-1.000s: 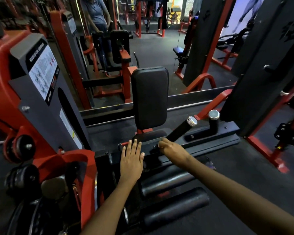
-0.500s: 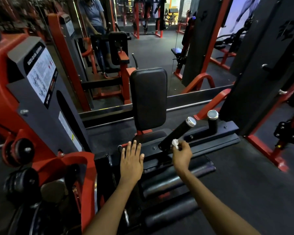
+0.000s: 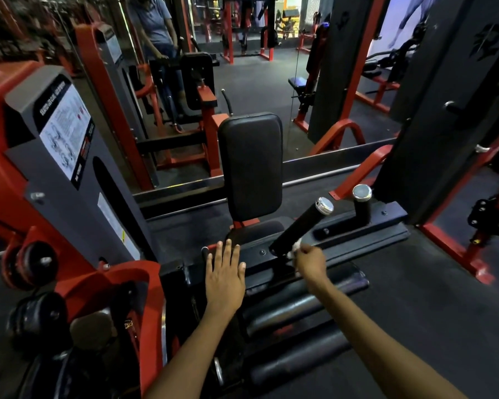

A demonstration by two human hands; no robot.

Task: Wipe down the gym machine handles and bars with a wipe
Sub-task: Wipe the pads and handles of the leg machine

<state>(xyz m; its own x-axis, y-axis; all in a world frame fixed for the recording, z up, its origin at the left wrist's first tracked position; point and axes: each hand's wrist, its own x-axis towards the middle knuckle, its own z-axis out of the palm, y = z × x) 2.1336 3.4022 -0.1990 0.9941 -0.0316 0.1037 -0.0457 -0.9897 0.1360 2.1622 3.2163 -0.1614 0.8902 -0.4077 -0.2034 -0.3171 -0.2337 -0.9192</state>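
wipe (image 3: 296, 245) bunched in gripping right hand (image 3: 310, 262), pressed at base of black handle (image 3: 298, 228) for scrubbing | left hand (image 3: 224, 274) laid flat, fingers straight, on machine frame (image 3: 260, 263), likely for bracing

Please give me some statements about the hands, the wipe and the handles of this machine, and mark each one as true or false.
1. The right hand pinches a white wipe against the lower end of the slanted black handle. True.
2. The left hand holds a spray bottle. False: it lies flat with straight fingers on the black machine frame and holds nothing.
3. The wipe is at the chrome cap of the slanted handle. False: it is near the handle's base, far from the cap.
4. A second, upright handle with a chrome top stands to the right of the slanted one. True.
5. The black back pad stands behind the left hand. True.
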